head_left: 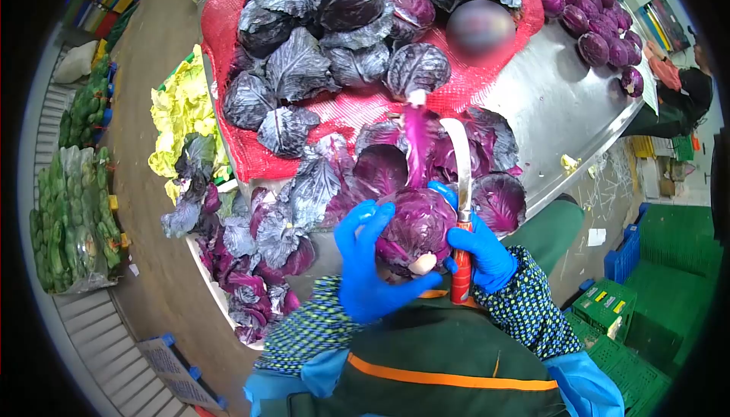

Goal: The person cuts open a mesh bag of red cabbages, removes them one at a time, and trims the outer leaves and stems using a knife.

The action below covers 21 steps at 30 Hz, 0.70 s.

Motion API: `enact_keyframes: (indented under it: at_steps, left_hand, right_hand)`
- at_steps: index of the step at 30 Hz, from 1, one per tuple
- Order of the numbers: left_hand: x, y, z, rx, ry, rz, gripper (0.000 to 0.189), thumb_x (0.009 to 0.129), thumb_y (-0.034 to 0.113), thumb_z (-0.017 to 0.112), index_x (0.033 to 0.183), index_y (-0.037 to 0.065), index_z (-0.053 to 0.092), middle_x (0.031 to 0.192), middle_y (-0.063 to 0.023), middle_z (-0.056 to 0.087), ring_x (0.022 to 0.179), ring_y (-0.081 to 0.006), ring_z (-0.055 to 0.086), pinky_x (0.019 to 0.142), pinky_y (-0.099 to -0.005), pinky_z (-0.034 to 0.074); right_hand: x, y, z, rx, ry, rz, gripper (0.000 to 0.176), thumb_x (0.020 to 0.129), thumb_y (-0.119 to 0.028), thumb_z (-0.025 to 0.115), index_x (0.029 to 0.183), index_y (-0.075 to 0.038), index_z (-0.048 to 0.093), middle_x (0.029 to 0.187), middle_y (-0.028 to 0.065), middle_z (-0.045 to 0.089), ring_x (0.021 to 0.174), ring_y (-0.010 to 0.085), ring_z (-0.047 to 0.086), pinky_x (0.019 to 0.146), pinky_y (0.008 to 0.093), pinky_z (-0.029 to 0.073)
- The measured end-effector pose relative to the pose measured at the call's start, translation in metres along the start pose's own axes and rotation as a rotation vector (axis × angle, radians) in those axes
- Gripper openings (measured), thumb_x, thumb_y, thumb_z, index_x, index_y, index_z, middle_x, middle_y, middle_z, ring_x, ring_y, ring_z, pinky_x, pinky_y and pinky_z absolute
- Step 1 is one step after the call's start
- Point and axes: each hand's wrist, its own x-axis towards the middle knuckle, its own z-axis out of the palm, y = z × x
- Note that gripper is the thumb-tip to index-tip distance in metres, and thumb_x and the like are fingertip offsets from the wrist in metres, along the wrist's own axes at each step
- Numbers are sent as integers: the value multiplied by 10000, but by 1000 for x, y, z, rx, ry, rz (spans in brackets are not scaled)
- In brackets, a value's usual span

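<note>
A peeled red cabbage [415,228] is held in front of my body, with its pale cut stem pointing toward me. My left hand [366,265], in a blue glove, cups the cabbage's left side, thumb near the stem. In my gloved right hand [487,253] is a knife [461,189] with a red handle and curved blade pointing away from me; some of these fingers also touch the cabbage's right side. Just beyond, a slightly blurred purple leaf [420,147] stands over loose outer leaves [380,170].
Unpeeled red cabbages [296,67] lie on a red net sack [251,139]. Peeled cabbages [589,14] are piled on the metal table [559,90] at far right. Leaves heap at left [258,265]. Green crates [604,303] stand at right; another person [680,90] is beyond the table.
</note>
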Motion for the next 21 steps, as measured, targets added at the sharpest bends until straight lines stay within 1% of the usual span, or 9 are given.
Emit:
enact_keyframes:
  at_steps: [1, 2, 3, 4, 8, 11, 17, 18, 21]
  left_hand:
    - [6, -1, -7, -6, 1, -3, 833, 551, 250, 858, 1234, 30, 435, 1232, -210, 418, 1131, -361, 450, 922, -442, 408]
    - [10, -4, -16, -1, -137, -4, 754, 567, 230, 845, 1185, 21, 467, 1163, -198, 471, 1070, -354, 493, 898, -422, 431]
    - [13, -6, -23, 7, -274, -8, 676, 583, 210, 833, 1137, 11, 499, 1094, -187, 524, 1010, -347, 537, 874, -401, 454]
    - [17, -6, -28, 59, -286, 61, 536, 644, 202, 785, 1080, 23, 530, 941, -128, 577, 841, -282, 591, 733, -332, 492]
    - [13, 2, -35, 331, -502, 42, 495, 674, 224, 740, 1085, 36, 538, 870, -113, 596, 734, -270, 605, 621, -346, 502]
    - [6, -10, -30, 699, -657, 187, 458, 698, 225, 693, 1088, 37, 544, 852, -100, 608, 699, -252, 608, 581, -340, 499]
    - [15, -9, -27, 24, -441, 4, 491, 652, 179, 764, 1064, 37, 536, 948, -124, 569, 890, -266, 584, 722, -362, 482]
    - [12, -4, -26, 26, -499, -104, 542, 624, 174, 789, 1062, 27, 506, 1051, -156, 529, 992, -282, 536, 802, -364, 453]
    - [9, -9, -22, 7, -525, -111, 571, 617, 180, 785, 1068, 18, 476, 1034, -159, 512, 969, -300, 524, 800, -361, 449]
  right_hand:
    - [-3, -4, 0, -148, 56, 0, 769, 777, -90, 647, 1428, -142, 241, 1129, 42, 554, 560, 51, 501, 477, 192, 441]
    - [-5, -7, 4, -182, 95, -40, 813, 736, -43, 691, 1421, -132, 263, 994, 14, 574, 598, 38, 499, 500, 188, 442]
    - [-6, -6, 1, -188, 90, -32, 813, 736, -43, 691, 1421, -132, 263, 994, 14, 574, 598, 38, 499, 500, 188, 442]
    - [-7, -4, -2, -256, 99, -39, 809, 733, -54, 705, 1415, -126, 277, 951, 2, 569, 613, 35, 498, 507, 187, 442]
    - [-6, 8, -4, -369, 129, -35, 775, 734, -100, 737, 1389, -97, 324, 902, -17, 562, 635, 34, 494, 522, 187, 441]
    - [-6, 11, -9, -397, 129, -11, 762, 739, -112, 737, 1384, -93, 332, 890, -22, 560, 649, 33, 499, 524, 188, 440]
    - [-11, 15, -12, -215, 180, 57, 751, 740, -128, 746, 1373, -93, 344, 897, -18, 559, 667, 35, 513, 526, 193, 440]
    - [-13, 14, -12, -284, 166, 22, 753, 739, -129, 749, 1372, -93, 344, 915, -13, 565, 675, 37, 516, 530, 193, 442]
    - [-9, 18, -9, -424, 104, -126, 750, 739, -122, 748, 1372, -100, 345, 965, 0, 571, 696, 41, 525, 542, 193, 448]
